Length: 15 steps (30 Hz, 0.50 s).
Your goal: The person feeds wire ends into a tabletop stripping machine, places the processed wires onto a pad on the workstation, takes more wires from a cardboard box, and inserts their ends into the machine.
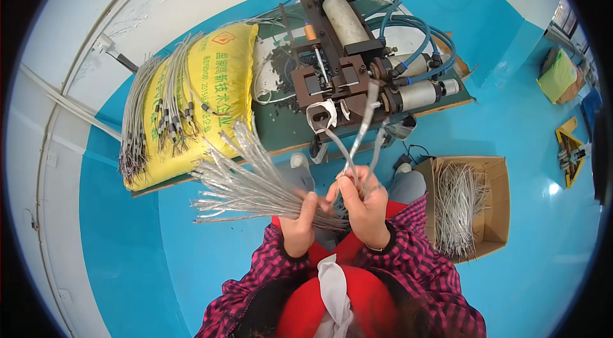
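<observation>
My left hand [299, 229] is closed round a thick bundle of silvery grey cables [246, 186], whose loose ends fan out to the left. Close beside it, my right hand [365, 210] pinches a few separate strands [355, 151] that point up toward the machine. The lower ends of both groups meet between my hands, where the fingers partly hide them. Just beyond my hands stands a dark metal pneumatic press [332, 76] with a white piece at its front edge. The strands in my right hand pass in front of this edge; whether they touch it I cannot tell.
A yellow printed sack [220, 92] lies on the green bench [281, 130], with cables bearing dark end pieces [169, 121] draped over it. Silver cylinders [418, 95] and blue hoses [424, 25] stick out at the right. A cardboard box [495, 210] of cables stands on the floor.
</observation>
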{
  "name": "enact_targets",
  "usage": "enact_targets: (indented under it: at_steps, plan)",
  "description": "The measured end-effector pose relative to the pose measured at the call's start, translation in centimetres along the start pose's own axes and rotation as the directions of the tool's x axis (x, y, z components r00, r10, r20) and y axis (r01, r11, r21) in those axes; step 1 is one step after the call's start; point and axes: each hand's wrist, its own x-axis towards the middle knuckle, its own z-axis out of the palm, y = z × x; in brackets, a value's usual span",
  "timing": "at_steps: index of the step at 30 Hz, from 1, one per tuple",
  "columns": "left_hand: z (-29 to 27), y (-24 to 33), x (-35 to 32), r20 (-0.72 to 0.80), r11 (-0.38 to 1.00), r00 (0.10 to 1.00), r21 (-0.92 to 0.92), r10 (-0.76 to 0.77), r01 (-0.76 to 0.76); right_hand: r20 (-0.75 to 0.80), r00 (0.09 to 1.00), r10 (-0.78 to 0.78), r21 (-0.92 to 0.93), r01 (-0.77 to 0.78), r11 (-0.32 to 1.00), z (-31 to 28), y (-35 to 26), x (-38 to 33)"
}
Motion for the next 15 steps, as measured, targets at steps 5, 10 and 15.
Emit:
enact_targets:
  at_steps: [5, 10, 15]
  plan:
    - [-1.0, -0.8, 0.7, 0.000, 0.982, 0.984, 0.054, 0.180, -0.180, -0.050, 0.999, -0.012, -0.196, 0.002, 0.981, -1.2, -0.2, 1.5]
    - [-0.9, -0.6, 0.6, -0.004, 0.992, 0.993, 0.043, 0.121, -0.120, -0.053, 0.998, 0.027, -0.214, -0.038, 0.976, -1.7, 0.3, 1.7]
    - [-1.0, -0.7, 0.5, 0.008, 0.995, 0.996, 0.030, 0.094, -0.094, -0.054, 0.996, 0.072, -0.247, -0.083, 0.965, -2.4, 0.7, 1.7]
